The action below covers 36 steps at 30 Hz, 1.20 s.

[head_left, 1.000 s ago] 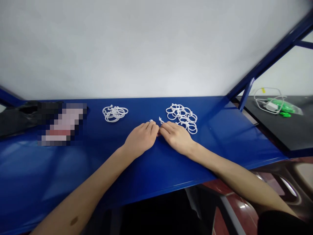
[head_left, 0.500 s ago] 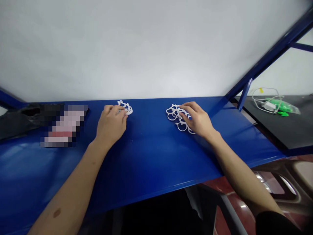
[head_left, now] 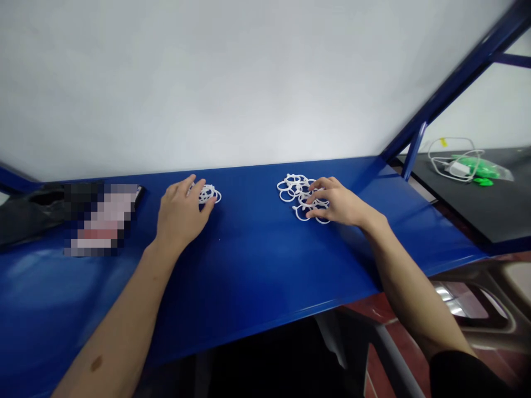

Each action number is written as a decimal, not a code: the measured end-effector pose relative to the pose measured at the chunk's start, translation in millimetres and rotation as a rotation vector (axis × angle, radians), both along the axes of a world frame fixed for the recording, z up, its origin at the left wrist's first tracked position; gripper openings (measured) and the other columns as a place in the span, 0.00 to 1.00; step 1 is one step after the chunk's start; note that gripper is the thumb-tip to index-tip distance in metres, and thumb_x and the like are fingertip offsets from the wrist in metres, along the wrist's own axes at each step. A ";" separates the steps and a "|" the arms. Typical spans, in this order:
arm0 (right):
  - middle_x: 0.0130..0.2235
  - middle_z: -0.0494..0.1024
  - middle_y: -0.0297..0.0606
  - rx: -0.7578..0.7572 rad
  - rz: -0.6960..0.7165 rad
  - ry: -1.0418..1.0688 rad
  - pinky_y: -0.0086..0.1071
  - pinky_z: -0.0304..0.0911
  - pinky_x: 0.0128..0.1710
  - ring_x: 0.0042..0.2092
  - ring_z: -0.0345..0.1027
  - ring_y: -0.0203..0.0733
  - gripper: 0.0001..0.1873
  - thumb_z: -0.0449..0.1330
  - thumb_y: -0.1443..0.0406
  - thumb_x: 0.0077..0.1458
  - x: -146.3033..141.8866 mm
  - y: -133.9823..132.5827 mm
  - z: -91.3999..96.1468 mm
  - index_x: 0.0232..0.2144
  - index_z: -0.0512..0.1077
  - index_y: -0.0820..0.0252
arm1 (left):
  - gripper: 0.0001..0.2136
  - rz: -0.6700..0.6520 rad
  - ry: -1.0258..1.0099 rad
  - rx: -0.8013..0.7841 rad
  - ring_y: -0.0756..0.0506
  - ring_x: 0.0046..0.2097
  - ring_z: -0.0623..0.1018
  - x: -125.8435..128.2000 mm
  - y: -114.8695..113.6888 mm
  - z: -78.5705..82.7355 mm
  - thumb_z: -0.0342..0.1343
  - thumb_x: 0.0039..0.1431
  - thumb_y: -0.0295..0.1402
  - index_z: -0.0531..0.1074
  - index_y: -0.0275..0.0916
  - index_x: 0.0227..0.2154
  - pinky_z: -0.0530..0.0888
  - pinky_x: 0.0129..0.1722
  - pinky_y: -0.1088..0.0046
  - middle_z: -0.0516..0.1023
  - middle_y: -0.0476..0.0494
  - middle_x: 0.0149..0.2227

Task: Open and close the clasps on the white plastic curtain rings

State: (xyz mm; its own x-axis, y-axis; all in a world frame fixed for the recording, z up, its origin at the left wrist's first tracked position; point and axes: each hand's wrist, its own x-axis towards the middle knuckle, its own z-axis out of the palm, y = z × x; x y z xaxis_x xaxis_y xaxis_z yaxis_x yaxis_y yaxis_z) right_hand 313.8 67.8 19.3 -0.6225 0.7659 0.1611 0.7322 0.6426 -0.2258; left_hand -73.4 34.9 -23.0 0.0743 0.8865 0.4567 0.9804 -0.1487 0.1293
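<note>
Your blue tabletop (head_left: 257, 254) ends at the back along the white wall (head_left: 249, 83), while its near edge slants upward toward the right, under your right forearm. Both clusters of rings lie nearer the back edge: the left cluster of white rings (head_left: 213, 194) and the larger right cluster of white rings (head_left: 288, 193), with a wide stretch of blue surface between them and in front. To your left, a blurred-out item (head_left: 103, 215) lies beside a dark bundle (head_left: 29, 213); on the right, a blue strut (head_left: 415, 149) rises past the table's corner. Your left hand (head_left: 182, 213) is open over the left cluster, fingers spread and thumb beside its near side. Your right hand (head_left: 338, 202) reaches over the right cluster with fingers curved and parted — you cannot tell from here whether a ring is pinched. A second ago your hands met mid-table; half a second ago the left cluster was bunched at your left fingers — now it lies flatter beneath them, and your right fingers have spread wider.
</note>
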 end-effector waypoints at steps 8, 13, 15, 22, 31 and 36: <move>0.48 0.76 0.46 0.037 0.091 0.030 0.45 0.65 0.48 0.47 0.65 0.50 0.06 0.66 0.62 0.60 -14.5 -4.6 -1.9 0.35 0.81 0.58 | 0.31 0.053 0.052 -0.290 0.18 0.69 0.55 -18.0 4.4 -16.4 0.39 0.69 0.51 0.56 0.42 0.70 0.56 0.60 0.27 0.53 0.30 0.72; 0.46 0.78 0.42 0.078 0.087 0.109 0.42 0.64 0.45 0.45 0.66 0.48 0.06 0.66 0.60 0.59 -8.3 -5.2 5.5 0.33 0.82 0.56 | 0.26 0.037 0.057 -0.230 0.21 0.67 0.60 -15.9 -1.4 -9.0 0.39 0.70 0.47 0.67 0.44 0.64 0.59 0.60 0.29 0.60 0.30 0.69; 0.46 0.78 0.41 0.070 0.107 0.125 0.41 0.64 0.45 0.45 0.66 0.47 0.06 0.66 0.60 0.59 -8.5 -7.6 8.6 0.33 0.82 0.55 | 0.23 0.012 0.052 -0.137 0.23 0.66 0.64 -12.7 -3.6 -5.6 0.41 0.70 0.44 0.72 0.44 0.59 0.60 0.60 0.30 0.67 0.32 0.65; 0.46 0.78 0.40 -0.039 0.225 -0.012 0.40 0.64 0.45 0.46 0.68 0.45 0.05 0.64 0.66 0.60 -23.7 -17.0 7.0 0.34 0.82 0.56 | 0.20 0.015 0.064 0.031 0.28 0.59 0.70 -1.5 -4.7 7.3 0.44 0.69 0.42 0.77 0.38 0.50 0.70 0.55 0.42 0.76 0.31 0.56; 0.44 0.77 0.41 -0.071 0.282 -0.012 0.37 0.65 0.45 0.45 0.69 0.44 0.07 0.60 0.68 0.64 -36.0 -23.7 0.6 0.36 0.78 0.60 | 0.27 -0.073 0.130 -0.151 0.31 0.70 0.59 20.8 14.9 -15.6 0.40 0.67 0.36 0.59 0.33 0.67 0.53 0.68 0.42 0.63 0.34 0.68; 0.41 0.76 0.42 -0.071 0.287 0.010 0.37 0.66 0.44 0.42 0.71 0.43 0.07 0.55 0.67 0.68 -49.9 -30.3 -5.0 0.40 0.74 0.61 | 0.24 -0.114 0.149 -0.074 0.31 0.64 0.67 19.4 16.3 -16.6 0.42 0.67 0.36 0.68 0.33 0.61 0.53 0.68 0.42 0.74 0.32 0.59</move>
State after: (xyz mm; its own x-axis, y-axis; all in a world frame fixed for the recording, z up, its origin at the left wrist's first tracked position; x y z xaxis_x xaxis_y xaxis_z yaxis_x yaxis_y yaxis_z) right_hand 263.8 37.5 14.3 -0.8140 0.5682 0.1206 0.5202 0.8055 -0.2839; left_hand -54.0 51.2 -39.6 0.2376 0.8992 0.3675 0.9669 -0.2552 -0.0009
